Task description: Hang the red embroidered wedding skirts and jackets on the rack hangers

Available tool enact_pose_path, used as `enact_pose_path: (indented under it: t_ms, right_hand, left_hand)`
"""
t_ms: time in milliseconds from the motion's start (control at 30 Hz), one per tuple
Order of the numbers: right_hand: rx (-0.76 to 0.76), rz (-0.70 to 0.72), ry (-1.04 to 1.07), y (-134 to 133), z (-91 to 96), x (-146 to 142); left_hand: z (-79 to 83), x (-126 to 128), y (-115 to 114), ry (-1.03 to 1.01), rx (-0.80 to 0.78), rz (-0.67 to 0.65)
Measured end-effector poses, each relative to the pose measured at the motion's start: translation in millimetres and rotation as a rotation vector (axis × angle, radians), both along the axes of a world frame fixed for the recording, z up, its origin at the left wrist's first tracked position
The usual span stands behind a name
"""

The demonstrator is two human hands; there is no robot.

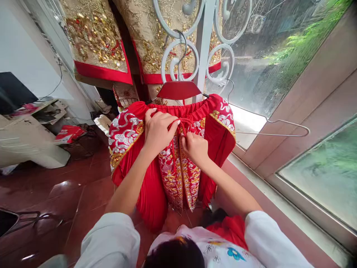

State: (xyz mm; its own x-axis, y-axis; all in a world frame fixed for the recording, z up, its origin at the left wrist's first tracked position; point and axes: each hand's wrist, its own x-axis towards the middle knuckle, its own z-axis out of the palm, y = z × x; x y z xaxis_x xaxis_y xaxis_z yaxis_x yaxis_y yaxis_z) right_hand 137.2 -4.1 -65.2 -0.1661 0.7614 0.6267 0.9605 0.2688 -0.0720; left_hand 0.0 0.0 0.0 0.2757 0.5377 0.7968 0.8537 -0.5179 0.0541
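Daylight enters through the right-hand window (251, 82), dim floor (92, 193) glints, edges stretch.

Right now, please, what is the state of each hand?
Left hand: laid on the waist of the skirt; whether it grips anything cannot be told.
Right hand: closed, apparently pinching the red cord.

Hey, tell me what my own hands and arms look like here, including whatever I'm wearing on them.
Your left hand and right hand are ungloved, with bare forearms. Loose white sleeves end around the elbows, without visible markings.
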Motion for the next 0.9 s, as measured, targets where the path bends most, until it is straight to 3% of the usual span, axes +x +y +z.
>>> enact_pose_path:
  t_ms: [200, 333, 500, 667, 733, 833, 900]
  right_hand:
    - [-0.056, 0.132, -0.058, -11, -12.5, 33]
    - [-0.093, 0.144, -0.003, -13, -13.0, 53]
    - [-0.171, 0.269, 0.133, -13, -20.9, 81]
    - [-0.323, 0.391, 0.18, -19, -27.9, 99]
    - [-0.269, 0.408, 0.299, -18, -20.6, 98]
    - [-0.124, 0.412, 0.572, -9, -2.8, 88]
    - [-0.113, 0.429, 0.588, 0, 6.6, 78]
  left_hand:
    - [-3.5, 5, 1, -0.002, -0.015, -0.034]
    - [-3.5, 7, -1, -0.037, -0.055, -0.087]
    - [-1.3, 3, 1, -0.032, -0.094, -0.131]
    - [-3.3, -3, 4, 0.038, -0.024, -0.155]
    - [-7.8, -3, 0, 0.026, 0.07, -0.098]
    - [-20.8, -1, -13, -0.101, 0.231, 0.1]
    - [-31.7, 0, -21, -0.167, 0.259, 0.23]
